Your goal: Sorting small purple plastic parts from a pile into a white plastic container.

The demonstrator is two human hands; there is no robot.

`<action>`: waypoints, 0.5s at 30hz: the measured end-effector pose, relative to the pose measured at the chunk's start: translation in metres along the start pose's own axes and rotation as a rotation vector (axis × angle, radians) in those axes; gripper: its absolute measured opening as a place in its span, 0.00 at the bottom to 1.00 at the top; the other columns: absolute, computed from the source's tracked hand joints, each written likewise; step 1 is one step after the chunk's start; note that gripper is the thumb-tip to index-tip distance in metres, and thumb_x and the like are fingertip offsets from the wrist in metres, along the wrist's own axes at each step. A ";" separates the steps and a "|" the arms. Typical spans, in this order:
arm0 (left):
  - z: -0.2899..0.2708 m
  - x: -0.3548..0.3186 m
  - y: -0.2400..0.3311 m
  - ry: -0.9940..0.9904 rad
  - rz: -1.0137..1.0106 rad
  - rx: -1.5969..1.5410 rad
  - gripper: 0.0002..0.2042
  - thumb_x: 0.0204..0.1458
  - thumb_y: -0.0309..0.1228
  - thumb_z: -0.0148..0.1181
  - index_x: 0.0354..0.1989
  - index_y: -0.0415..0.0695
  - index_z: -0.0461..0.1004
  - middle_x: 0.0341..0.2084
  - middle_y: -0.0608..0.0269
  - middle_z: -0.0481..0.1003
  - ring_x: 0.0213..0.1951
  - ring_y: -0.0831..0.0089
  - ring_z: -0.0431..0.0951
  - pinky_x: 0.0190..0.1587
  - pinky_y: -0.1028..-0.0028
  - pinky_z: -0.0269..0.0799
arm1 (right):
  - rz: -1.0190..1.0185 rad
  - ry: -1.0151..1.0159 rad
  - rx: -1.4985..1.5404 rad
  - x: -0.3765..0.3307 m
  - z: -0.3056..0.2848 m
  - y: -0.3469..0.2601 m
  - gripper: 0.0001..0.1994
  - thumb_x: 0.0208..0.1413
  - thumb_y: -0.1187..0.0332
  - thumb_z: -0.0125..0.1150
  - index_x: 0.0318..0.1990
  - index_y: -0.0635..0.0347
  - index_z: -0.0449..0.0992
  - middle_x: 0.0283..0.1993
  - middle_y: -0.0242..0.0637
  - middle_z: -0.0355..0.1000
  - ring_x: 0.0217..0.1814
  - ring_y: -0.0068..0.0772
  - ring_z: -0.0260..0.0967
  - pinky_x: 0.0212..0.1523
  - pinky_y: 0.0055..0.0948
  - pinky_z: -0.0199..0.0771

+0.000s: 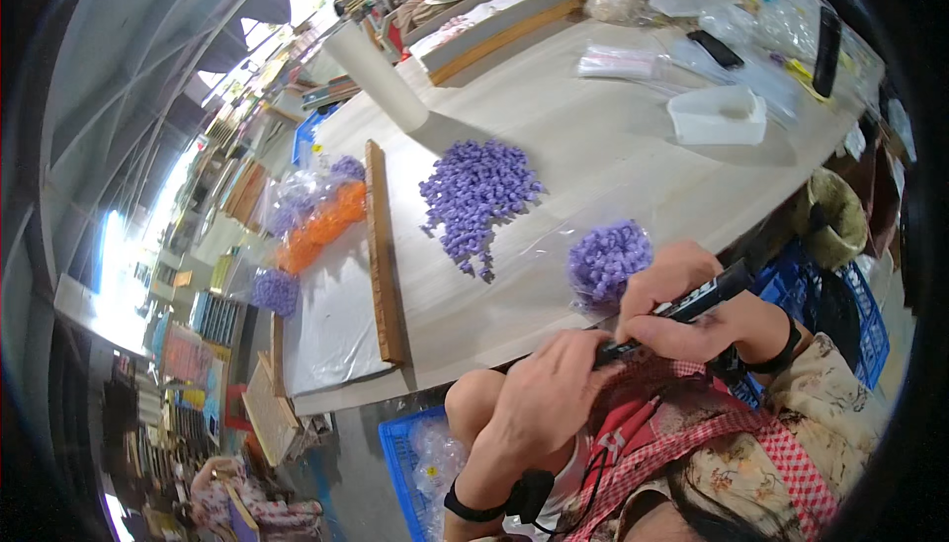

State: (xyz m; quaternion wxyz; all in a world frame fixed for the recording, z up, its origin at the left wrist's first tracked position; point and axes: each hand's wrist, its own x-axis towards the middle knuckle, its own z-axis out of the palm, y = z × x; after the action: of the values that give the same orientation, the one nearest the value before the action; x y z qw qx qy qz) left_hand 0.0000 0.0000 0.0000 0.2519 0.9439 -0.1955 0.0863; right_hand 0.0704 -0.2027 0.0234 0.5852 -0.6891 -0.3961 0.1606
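A person's hands meet over the near edge of a pale worktable [603, 171], both gripping one black marker [714, 292] held aslant in front of the lap. The right hand [682, 336] wraps its fingers closely around the barrel; the left hand [544, 389] pinches the lower end. Just beyond the right hand, a clear bag of purple pieces [608, 260] sits close to the table's edge. Pale tabletop runs from that bag to a loose purple pile [477, 196] and across to a white scoop [722, 119] near the far right side. A wooden strip [384, 265] bounds the reach on the left; a blue crate [398, 463] stands below the near edge. Light lettering marks the marker's barrel, and a small yellow label [317, 150] shows among the bags at left.
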 end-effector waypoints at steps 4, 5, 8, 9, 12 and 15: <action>0.021 0.004 -0.006 -0.223 0.086 -0.447 0.10 0.56 0.35 0.48 0.36 0.39 0.66 0.27 0.50 0.69 0.33 0.52 0.71 0.37 0.63 0.65 | -0.295 0.117 0.036 0.010 -0.001 -0.001 0.10 0.44 0.65 0.65 0.25 0.61 0.73 0.23 0.39 0.69 0.25 0.31 0.66 0.24 0.25 0.62; 0.024 0.003 -0.008 -0.311 0.141 -0.665 0.10 0.58 0.34 0.46 0.35 0.39 0.65 0.25 0.51 0.68 0.30 0.53 0.70 0.35 0.63 0.64 | -0.468 0.259 0.182 0.014 0.004 -0.001 0.11 0.45 0.64 0.65 0.23 0.62 0.73 0.23 0.41 0.69 0.24 0.30 0.65 0.23 0.25 0.61; 0.028 0.003 -0.004 -0.551 0.139 -0.968 0.15 0.62 0.38 0.38 0.39 0.38 0.64 0.23 0.53 0.65 0.26 0.57 0.67 0.32 0.66 0.63 | -0.391 -0.069 0.918 0.005 0.016 -0.008 0.25 0.57 0.56 0.54 0.11 0.59 0.62 0.13 0.35 0.61 0.15 0.24 0.57 0.15 0.23 0.55; 0.031 0.004 -0.003 -0.614 0.130 -1.018 0.16 0.62 0.39 0.37 0.40 0.37 0.64 0.23 0.53 0.65 0.25 0.56 0.66 0.32 0.66 0.63 | -0.351 -0.205 1.109 0.000 0.015 -0.006 0.29 0.61 0.54 0.49 0.08 0.57 0.58 0.08 0.31 0.57 0.10 0.23 0.53 0.12 0.23 0.51; 0.045 0.000 0.004 -0.227 0.173 -0.800 0.13 0.59 0.36 0.45 0.35 0.35 0.63 0.24 0.45 0.67 0.27 0.49 0.67 0.31 0.60 0.62 | -0.434 0.068 0.956 -0.007 0.024 -0.008 0.33 0.65 0.52 0.38 0.05 0.53 0.50 0.04 0.25 0.46 0.05 0.22 0.39 0.08 0.23 0.41; 0.054 0.010 0.004 0.133 0.202 -0.184 0.11 0.49 0.31 0.58 0.32 0.38 0.66 0.19 0.53 0.67 0.24 0.54 0.71 0.26 0.63 0.67 | -0.471 0.341 1.215 -0.008 0.029 0.045 0.31 0.65 0.51 0.35 0.08 0.52 0.49 0.05 0.24 0.42 0.06 0.21 0.35 0.09 0.23 0.40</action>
State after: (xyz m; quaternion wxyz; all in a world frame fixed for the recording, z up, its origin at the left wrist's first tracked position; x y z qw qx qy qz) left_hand 0.0106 -0.0343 -0.0421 0.3399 0.8845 -0.2794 0.1552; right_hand 0.0611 -0.1887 -0.0282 0.9427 -0.1484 -0.2772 0.1119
